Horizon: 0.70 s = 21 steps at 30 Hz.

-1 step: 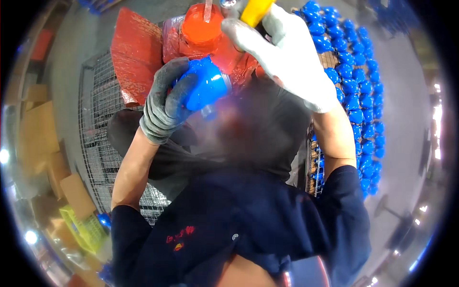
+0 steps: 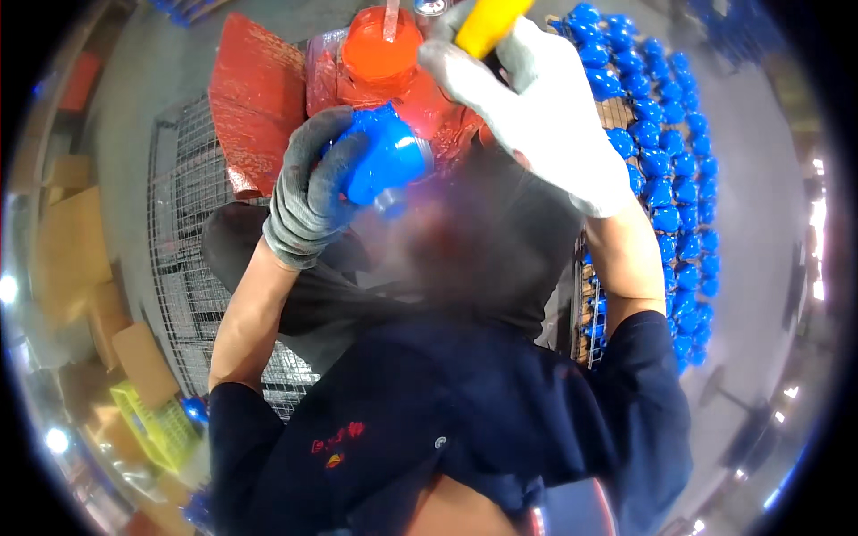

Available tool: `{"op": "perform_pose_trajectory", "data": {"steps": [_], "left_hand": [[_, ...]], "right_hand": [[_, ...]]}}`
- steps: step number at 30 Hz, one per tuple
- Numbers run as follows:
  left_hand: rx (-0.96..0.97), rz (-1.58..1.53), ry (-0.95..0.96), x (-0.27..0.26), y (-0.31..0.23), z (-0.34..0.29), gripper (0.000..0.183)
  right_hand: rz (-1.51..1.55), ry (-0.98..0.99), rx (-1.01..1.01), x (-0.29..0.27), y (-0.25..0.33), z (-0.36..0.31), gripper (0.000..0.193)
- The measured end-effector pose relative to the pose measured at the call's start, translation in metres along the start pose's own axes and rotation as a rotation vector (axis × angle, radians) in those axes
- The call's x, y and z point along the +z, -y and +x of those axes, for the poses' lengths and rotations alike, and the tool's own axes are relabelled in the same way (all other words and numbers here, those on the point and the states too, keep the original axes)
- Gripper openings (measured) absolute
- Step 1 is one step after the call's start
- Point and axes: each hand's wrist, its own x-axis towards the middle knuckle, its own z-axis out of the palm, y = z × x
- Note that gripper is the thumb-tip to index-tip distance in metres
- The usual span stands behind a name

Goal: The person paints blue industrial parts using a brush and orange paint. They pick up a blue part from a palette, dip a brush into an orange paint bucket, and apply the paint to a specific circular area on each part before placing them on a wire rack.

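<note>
In a grey knit glove, my left hand is wrapped round a glossy blue rounded part with a silvery rim on its right side and a small stub below. My right hand, in a pale glove, grips a yellow handle; its working end is hidden or out of view. Between and beyond my hands stands a round pot of orange-red paint, with a pale flat stick upright in it. The pot sits among red, paint-coated surfaces.
Several rows of glossy blue parts stand on a rack to the right. A red-coated board leans left of the pot, above a wire mesh. Cardboard boxes and a yellow-green crate lie far left. A dark can stands behind the pot.
My right hand and the yellow handle have shifted very slightly right and down. My left hand keeps its hold on the blue part.
</note>
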Motion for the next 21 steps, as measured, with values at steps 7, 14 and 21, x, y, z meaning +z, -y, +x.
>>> {"op": "perform_pose_trajectory", "data": {"steps": [7, 14, 21], "left_hand": [[-0.315, -0.021, -0.157, 0.000, -0.012, 0.003, 0.098], [-0.969, -0.941, -0.243, -0.005, -0.012, 0.008, 0.079], [-1.141, -1.876, -0.298, -0.033, -0.009, 0.017, 0.084]], "right_hand": [[0.151, -0.236, -0.330, 0.037, -0.018, -0.023, 0.017], [-0.265, -0.145, -0.618, 0.033, -0.020, -0.027, 0.028], [-0.208, -0.196, -0.772, 0.041, -0.037, -0.023, 0.034]]}}
